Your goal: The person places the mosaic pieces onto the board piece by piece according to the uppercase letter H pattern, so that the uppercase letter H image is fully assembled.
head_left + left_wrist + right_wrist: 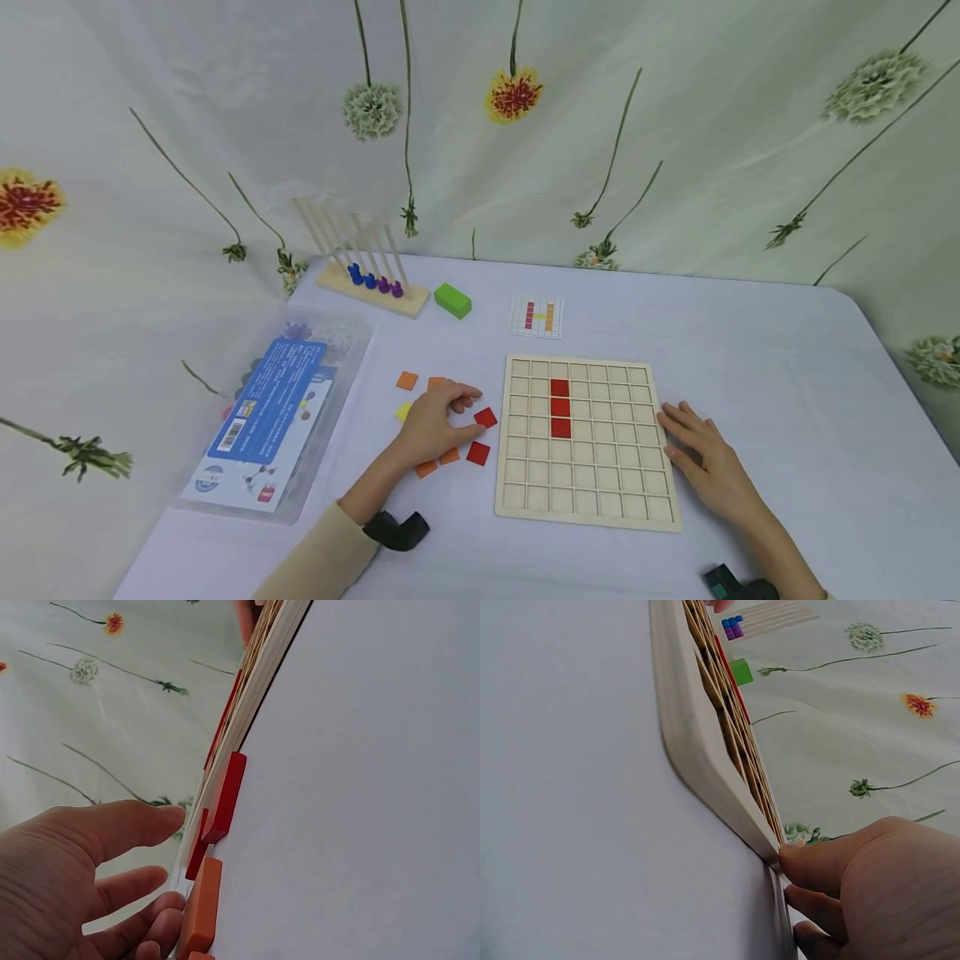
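A pale wooden grid board (pixel 609 454) lies on the table with three red square tiles (pixel 560 407) in one column. Over a scatter of loose tiles left of it, my left hand (pixel 433 423) hovers with thumb and fingers apart. A loose red tile (pixel 486 417) lies by its thumb tip, and another red tile (pixel 477 453) lies closer to me. Orange tiles (pixel 407 381) and a partly covered yellow tile (pixel 403 411) surround the hand. At the board's right edge, my right hand (pixel 708 462) touches the rim (pixel 682 727) with its fingertips.
Beyond the board lies a pattern card (pixel 536 317). A green block (pixel 453 301) and a peg stand (pixel 375 292) with blue and purple beads are at the back left. A clear plastic case (pixel 352 358) with a blue-and-white leaflet (pixel 270 400) lies far left.
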A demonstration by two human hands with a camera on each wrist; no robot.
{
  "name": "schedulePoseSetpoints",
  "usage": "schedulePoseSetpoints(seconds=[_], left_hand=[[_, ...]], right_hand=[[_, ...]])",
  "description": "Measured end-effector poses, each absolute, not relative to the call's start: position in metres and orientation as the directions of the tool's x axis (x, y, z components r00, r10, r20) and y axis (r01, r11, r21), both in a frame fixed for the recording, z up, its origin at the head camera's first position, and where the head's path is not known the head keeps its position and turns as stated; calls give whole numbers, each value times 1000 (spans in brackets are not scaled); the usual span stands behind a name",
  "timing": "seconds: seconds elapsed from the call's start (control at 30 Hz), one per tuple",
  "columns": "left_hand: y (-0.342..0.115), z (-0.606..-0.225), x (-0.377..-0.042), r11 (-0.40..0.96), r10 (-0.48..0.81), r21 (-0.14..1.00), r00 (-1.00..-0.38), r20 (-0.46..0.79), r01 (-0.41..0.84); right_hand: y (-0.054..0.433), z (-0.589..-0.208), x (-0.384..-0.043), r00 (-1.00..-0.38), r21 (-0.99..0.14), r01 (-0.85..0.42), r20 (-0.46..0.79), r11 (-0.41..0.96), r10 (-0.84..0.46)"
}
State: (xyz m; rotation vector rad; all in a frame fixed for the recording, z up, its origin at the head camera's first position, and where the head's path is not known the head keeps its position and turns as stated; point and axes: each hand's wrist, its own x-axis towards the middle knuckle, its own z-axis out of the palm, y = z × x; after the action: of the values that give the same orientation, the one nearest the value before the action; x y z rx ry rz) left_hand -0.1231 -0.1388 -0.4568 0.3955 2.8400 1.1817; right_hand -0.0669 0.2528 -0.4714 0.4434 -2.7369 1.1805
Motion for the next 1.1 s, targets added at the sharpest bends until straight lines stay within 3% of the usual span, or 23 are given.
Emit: schedulePoseSetpoints(seconds=[1.1], left_hand=[[-131, -468, -122, 768, 237, 573, -958, 162, 287]], right_hand=[[253, -473, -67, -947, -682, -322, 239, 656, -217]])
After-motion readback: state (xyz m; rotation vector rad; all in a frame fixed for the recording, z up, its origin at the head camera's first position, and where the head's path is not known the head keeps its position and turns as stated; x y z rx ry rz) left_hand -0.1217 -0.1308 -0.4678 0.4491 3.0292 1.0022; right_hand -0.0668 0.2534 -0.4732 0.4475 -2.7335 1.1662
